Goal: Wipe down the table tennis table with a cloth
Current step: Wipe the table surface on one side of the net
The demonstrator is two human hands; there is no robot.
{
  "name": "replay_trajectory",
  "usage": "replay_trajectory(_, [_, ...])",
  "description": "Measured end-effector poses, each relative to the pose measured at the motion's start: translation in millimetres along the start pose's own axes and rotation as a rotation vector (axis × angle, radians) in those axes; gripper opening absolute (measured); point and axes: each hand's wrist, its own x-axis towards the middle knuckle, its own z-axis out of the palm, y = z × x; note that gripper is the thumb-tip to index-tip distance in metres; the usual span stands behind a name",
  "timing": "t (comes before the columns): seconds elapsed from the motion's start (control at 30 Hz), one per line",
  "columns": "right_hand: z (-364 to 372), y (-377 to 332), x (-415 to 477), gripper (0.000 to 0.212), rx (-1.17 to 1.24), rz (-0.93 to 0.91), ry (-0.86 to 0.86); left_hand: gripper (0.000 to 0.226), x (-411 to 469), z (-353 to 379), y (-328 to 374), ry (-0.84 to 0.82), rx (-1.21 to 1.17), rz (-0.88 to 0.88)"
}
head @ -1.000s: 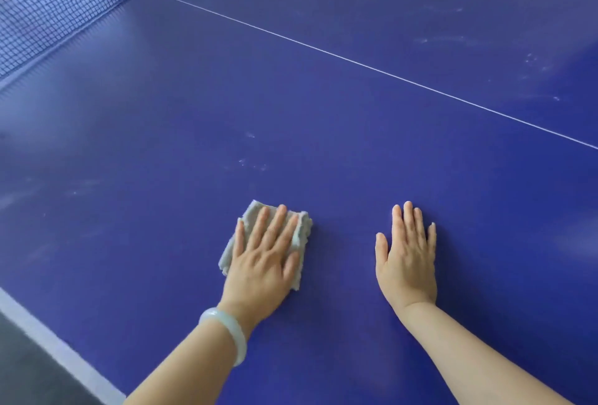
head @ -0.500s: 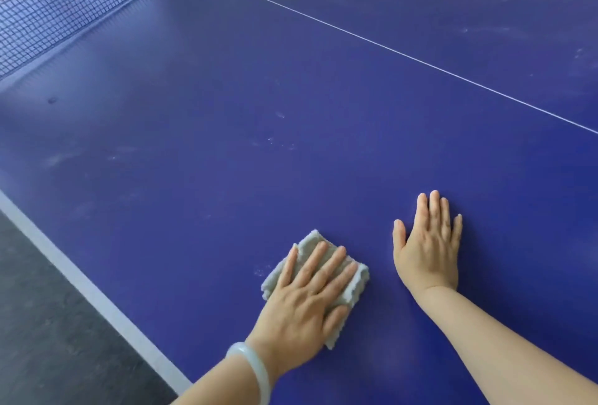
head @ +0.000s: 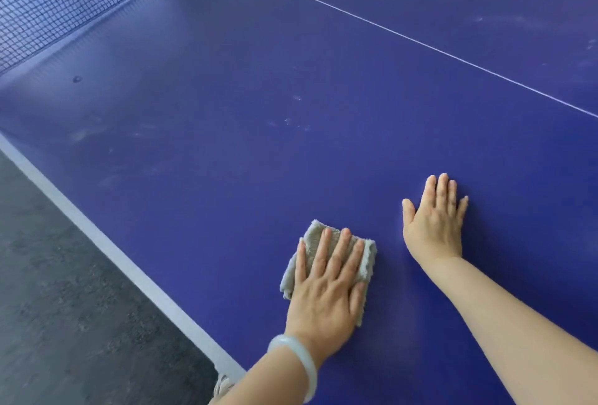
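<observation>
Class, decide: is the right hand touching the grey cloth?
Apart. The head view shows bare blue table between the right hand and the cloth, which the left hand presses.

This is a games or sports room set up for table tennis. The broad blue surface (head: 226, 178) carries a thin white centre line (head: 388, 29) that runs away beyond the right grip (head: 435, 220). A pale band (head: 113, 252) edges it to the left of the left grip (head: 326, 288). Far ahead and to the left of both grips a black mesh net (head: 64, 10) stands across it. Past the band lies a dark grey speckled floor (head: 48, 307).
</observation>
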Motion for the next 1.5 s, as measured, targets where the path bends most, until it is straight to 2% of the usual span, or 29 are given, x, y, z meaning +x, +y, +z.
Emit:
replay_trajectory(0.13, [5, -19, -66, 0.059, 0.032, -0.195, 0.098, 0.055, 2, -5, -8, -0.052, -0.005, 0.019])
replay_trajectory(0.2, [17, -23, -101, 0.056, 0.069, -0.192, 0.074, 0.054, 2, -4, -11, -0.068, -0.014, 0.068])
replay_trajectory(0.3, [26, -19, -109, 0.052, 0.117, -0.154, 0.067, 0.054, 4, -10, -43, -0.082, 0.038, 0.122])
replay_trajectory(0.4, [25, -19, -106, 0.053, 0.107, -0.150, 0.058, 0.056, 2, -22, -85, -0.099, 0.054, -0.092])
replay_trajectory(0.47, [26, -22, -107, 0.054, 0.092, -0.142, 0.060, 0.060, -11, -23, -84, -0.084, -0.031, -0.246])
replay_trajectory(0.5, [26, -23, -108, 0.055, 0.085, -0.138, 0.060, 0.062, -21, -21, -69, -0.080, -0.056, -0.265])
replay_trajectory(0.53, [25, -24, -109, 0.055, 0.085, -0.134, 0.059, 0.063, -37, -17, -46, -0.082, -0.056, -0.216])
replay_trajectory(0.67, [23, -21, -109, 0.054, 0.104, -0.145, 0.069, 0.060, -118, 12, 42, -0.164, -0.023, 0.313])
replay_trajectory(0.77, [23, -18, -111, 0.054, 0.114, -0.182, 0.067, 0.062, -129, 14, 18, -0.138, -0.009, 0.409])
replay_trajectory(0.83, [23, -18, -112, 0.054, 0.117, -0.184, 0.074, 0.060, -119, 2, -33, -0.068, -0.001, 0.320])
replay_trajectory(0.97, [21, -20, -113, 0.054, 0.089, -0.161, 0.067, 0.059, -96, -33, -168, -0.010, 0.092, -0.141])
replay_trajectory(1.03, [20, -27, -114, 0.053, 0.071, -0.115, 0.067, 0.062, -95, -45, -193, -0.005, 0.073, -0.318])
replay_trajectory(1.1, [19, -47, -112, 0.053, 0.095, 0.018, 0.078, 0.064, -99, -41, -175, 0.026, 0.045, -0.390])
replay_trajectory(1.13, [19, -61, -109, 0.053, 0.123, 0.097, 0.082, 0.063, -103, -36, -155, 0.030, 0.028, -0.371])
replay_trajectory(1.2, [17, -93, -96, 0.053, 0.203, 0.215, 0.069, 0.062, -112, -23, -109, 0.017, -0.016, -0.164])
replay_trajectory(1.27, [11, -123, -78, 0.054, 0.283, 0.226, 0.068, 0.060, -115, -16, -75, -0.023, -0.029, 0.099])
replay_trajectory(1.37, [10, -149, -52, 0.057, 0.303, 0.222, 0.101, 0.055, -102, -16, -87, -0.026, 0.007, 0.290])
replay_trajectory(1.43, [17, -151, -44, 0.058, 0.243, 0.229, 0.103, 0.057, -91, -23, -127, -0.040, 0.031, 0.321])
replay_trajectory(1.5, [27, -149, -44, 0.059, 0.166, 0.210, 0.118, 0.057, -70, -35, -180, 0.016, 0.046, 0.149])
